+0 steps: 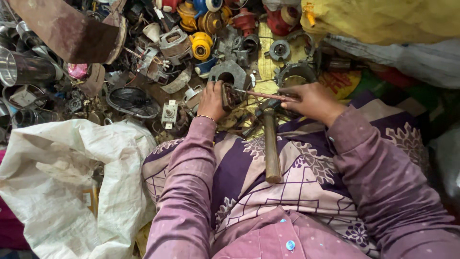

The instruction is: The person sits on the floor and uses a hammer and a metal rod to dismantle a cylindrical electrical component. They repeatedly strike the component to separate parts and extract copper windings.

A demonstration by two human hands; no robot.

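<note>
My left hand [212, 101] grips a small dark rusty motor part [231, 97] just in front of my lap. My right hand [309, 101] holds a thin reddish rod-like tool [262, 95] whose tip points left into that part. A hammer with a wooden handle [271, 144] lies across my lap on the purple patterned cloth [249, 177], its head hidden between my hands. Both arms wear mauve sleeves, and a thin bracelet sits on my left wrist.
A heap of scrap motor parts covers the floor ahead: a yellow winding housing [201, 45], a grey metal casing [175, 43], a round black fan guard [132, 101], a ring [280, 50]. A white woven sack [62, 182] lies left, a yellow sack [383, 19] top right.
</note>
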